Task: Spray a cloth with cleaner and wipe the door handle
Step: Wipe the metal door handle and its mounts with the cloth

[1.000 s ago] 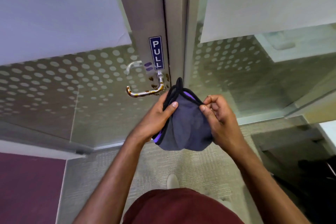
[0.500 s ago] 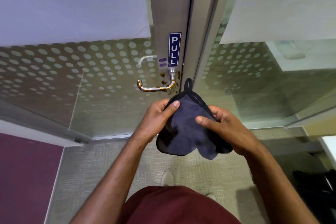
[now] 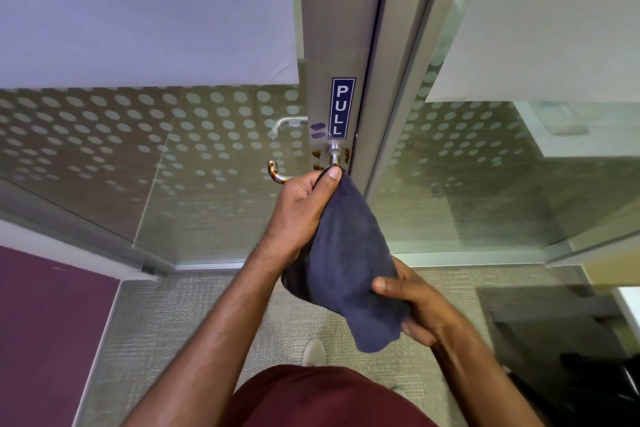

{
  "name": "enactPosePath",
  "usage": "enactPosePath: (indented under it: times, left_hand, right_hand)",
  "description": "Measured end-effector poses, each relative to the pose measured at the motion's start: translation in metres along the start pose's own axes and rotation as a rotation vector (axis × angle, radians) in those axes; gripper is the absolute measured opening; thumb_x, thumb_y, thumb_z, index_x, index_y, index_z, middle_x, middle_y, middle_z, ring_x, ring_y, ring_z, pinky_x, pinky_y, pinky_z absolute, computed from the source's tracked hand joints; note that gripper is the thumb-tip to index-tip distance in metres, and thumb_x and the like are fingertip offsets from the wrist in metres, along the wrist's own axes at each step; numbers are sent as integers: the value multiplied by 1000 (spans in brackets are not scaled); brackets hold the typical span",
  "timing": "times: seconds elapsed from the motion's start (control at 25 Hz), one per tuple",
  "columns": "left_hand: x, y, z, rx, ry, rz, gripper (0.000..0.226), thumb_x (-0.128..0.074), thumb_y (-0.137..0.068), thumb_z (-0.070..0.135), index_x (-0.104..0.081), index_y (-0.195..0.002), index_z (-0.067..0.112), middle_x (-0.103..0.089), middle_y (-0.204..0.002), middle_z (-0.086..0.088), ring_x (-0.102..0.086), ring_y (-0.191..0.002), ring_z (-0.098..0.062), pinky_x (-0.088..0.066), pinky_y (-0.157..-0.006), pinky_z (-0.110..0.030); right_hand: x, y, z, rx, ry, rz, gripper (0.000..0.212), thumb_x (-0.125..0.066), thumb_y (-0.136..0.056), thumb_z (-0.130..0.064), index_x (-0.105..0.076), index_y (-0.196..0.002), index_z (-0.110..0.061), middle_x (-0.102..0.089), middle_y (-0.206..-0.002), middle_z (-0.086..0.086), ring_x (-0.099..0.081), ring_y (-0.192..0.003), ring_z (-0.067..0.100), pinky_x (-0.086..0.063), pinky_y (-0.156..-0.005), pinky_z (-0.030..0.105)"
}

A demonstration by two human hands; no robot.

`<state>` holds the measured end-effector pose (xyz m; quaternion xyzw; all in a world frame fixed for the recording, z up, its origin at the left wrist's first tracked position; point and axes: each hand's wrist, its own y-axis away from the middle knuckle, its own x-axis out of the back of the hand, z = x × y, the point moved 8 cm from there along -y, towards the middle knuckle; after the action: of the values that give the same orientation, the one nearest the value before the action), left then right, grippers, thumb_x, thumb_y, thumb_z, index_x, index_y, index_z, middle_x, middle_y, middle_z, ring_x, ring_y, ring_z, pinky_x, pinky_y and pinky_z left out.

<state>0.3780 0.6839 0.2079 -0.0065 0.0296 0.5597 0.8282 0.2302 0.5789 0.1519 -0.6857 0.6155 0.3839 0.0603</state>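
A person stands facing a glass door with a metal stile (image 3: pixel 332 28), seen from above. The left hand (image 3: pixel 304 208) grips the upper end of a dark blue cloth (image 3: pixel 349 253), its fingers (image 3: pixel 298 184) curled round the fabric and the thumb pressed along the top edge, right at the bend of the lever door handle (image 3: pixel 277 173). The hand and the cloth cover the middle of the handle; only its curved free end, streaked with brown, shows to the left, and its round metal neck (image 3: pixel 334 154) shows just above the thumb. Whether the cloth actually touches the handle cannot be told. The right hand (image 3: pixel 419 308) holds the lower part of the cloth, thumb laid across the front of the fabric and the other fingers curled behind and beneath it, so the cloth hangs stretched between the two hands. Brown smears (image 3: pixel 317 159) mark the stile on both sides of the handle's neck. Above the neck sits a blue PULL sign (image 3: pixel 343 107), with two purple marks (image 3: pixel 317 128) just to its left. The glass panel (image 3: pixel 156 149) carries a frosted dot pattern, and a second handle (image 3: pixel 285 123) shows through it. Below lie a pale carpeted floor (image 3: pixel 173 322) and the tip of a light shoe (image 3: pixel 313 350).
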Motion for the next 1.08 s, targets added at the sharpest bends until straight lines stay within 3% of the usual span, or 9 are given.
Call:
enactPosePath:
  times: [0.04,0.2,0.32,0.48,0.64,0.72,0.84,0.96,1.08]
  left_hand:
    - [1,-1,0,4,-2,4,61,-61,-98,50,-54,-78,-7,-48,-72,-5,-42,-69,-17,-36,-61,-34]
    - [-6,0,-14,74,84,51,53,-64,-92,56,-66,-78,5,-57,-72,-5,-49,-72,-19,-41,-64,-33]
    - [-4,-2,-17,36,-1,90,43,-61,-95,55,-73,-78,18,-66,-72,4,-57,-72,-9,-46,-66,-31]
    - [9,-8,-26,10,-195,94,47,-54,-97,57,-67,-75,18,-63,-68,3,-57,-70,-10,-47,-68,-37]
    - [34,-10,-31,54,-357,96,40,-50,-108,44,-69,-76,30,-65,-70,18,-55,-63,0,-44,-67,-27]
    - [64,-13,-20,31,-469,176,28,-48,-107,50,-70,-95,38,-70,-91,19,-63,-78,4,-51,-74,-29]
    - [98,-18,17,-197,-661,297,28,-46,-104,54,-66,-114,36,-63,-108,22,-61,-98,2,-53,-78,-28]
    - [102,-26,48,-547,-903,338,26,-54,-104,33,-67,-121,17,-66,-126,2,-58,-118,-17,-49,-94,-36]
    - [103,-39,54,-754,-1109,383,29,-59,-102,23,-64,-127,9,-55,-148,-12,-48,-137,-31,-39,-112,-43]
  right_hand:
    - [0,-1,2,7,38,19,77,-103,-53,-29,-72,-121,-11,-76,-117,13,-74,-108,25,-60,-85,32]
    - [4,-10,-26,246,-9,178,29,-76,-73,-13,-82,-101,-17,-78,-102,13,-75,-94,23,-62,-79,31]
    - [10,-16,-32,288,-154,295,31,-64,-77,-8,-82,-101,-16,-77,-100,16,-76,-90,23,-62,-72,32]
    - [3,-26,-41,292,-99,322,51,-75,-79,-24,-69,-127,-7,-74,-121,20,-74,-108,28,-62,-84,34]
    - [0,-23,-76,372,-21,427,39,-76,-85,-12,-69,-123,-11,-78,-112,12,-74,-101,25,-63,-86,34]
    - [-1,-7,-114,551,208,515,31,-72,-88,-11,-71,-115,-26,-79,-107,-3,-75,-97,13,-62,-81,26]
    - [-35,14,-157,820,915,678,20,-67,-94,-29,-64,-113,-36,-70,-102,-25,-68,-86,-5,-55,-68,14]
    - [-74,-6,-160,1069,1612,850,46,-63,-87,-30,-58,-132,-33,-59,-117,-12,-59,-90,8,-49,-67,25]
    - [-86,-60,-161,1161,1982,720,75,-76,-79,-9,-56,-149,-26,-62,-127,11,-63,-96,30,-56,-72,37]
